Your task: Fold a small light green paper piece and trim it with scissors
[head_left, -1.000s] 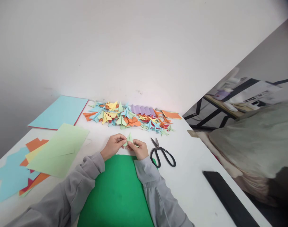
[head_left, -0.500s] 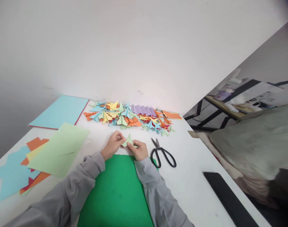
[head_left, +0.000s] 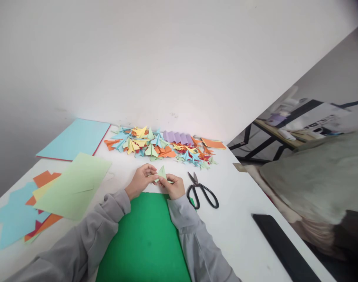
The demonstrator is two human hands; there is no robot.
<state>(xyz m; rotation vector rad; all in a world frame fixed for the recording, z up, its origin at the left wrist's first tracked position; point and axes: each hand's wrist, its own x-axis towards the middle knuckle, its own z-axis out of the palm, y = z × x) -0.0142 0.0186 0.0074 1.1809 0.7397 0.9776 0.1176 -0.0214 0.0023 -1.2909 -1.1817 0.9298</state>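
Note:
Between my hands is a small light-green folded paper plane (head_left: 162,172), its point facing away from me. My left hand (head_left: 141,181) pinches its left side between thumb and fingers. My right hand (head_left: 173,186) grips the right side, thumb on top of the folds. Both hands are just past the far edge of a green mat (head_left: 146,239). Beyond them lies a heap of folded paper planes (head_left: 152,150) in several colours. Black-handled scissors (head_left: 198,190) rest to the right of my right hand, blades half open and pointing away.
At left lie a light-green sheet (head_left: 79,184) and coloured paper pieces (head_left: 18,211). A light-blue stack of sheets (head_left: 76,137) sits by the wall. Purple pleated paper (head_left: 178,137) and orange paper (head_left: 214,143) are at the back. A black bar (head_left: 281,243) lies near the right edge.
The left fingers have shifted slightly right along the paper plane, and its tip has turned a little. The things on the table have stayed put.

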